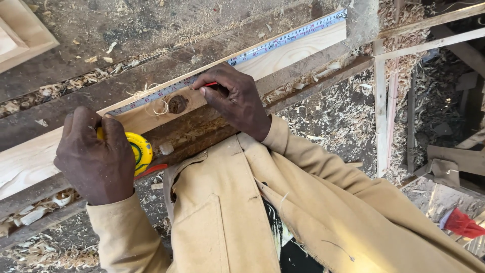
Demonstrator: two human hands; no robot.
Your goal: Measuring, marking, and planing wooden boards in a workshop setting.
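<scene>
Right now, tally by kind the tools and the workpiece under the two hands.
Yellow round tape measure case with extended blade, under the left hand: 1
Red pencil, in the right hand: 1
Pale knotted wooden board: 1
Total: 3

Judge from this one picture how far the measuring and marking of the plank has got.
Done: the tape blade lies stretched along the pale plank to its far end. In hand: the left hand grips the yellow tape case, and the right hand presses a red pencil to the plank beside the blade, near a dark knot. Left: no finished mark shows, and the plank looks uncut.
</scene>
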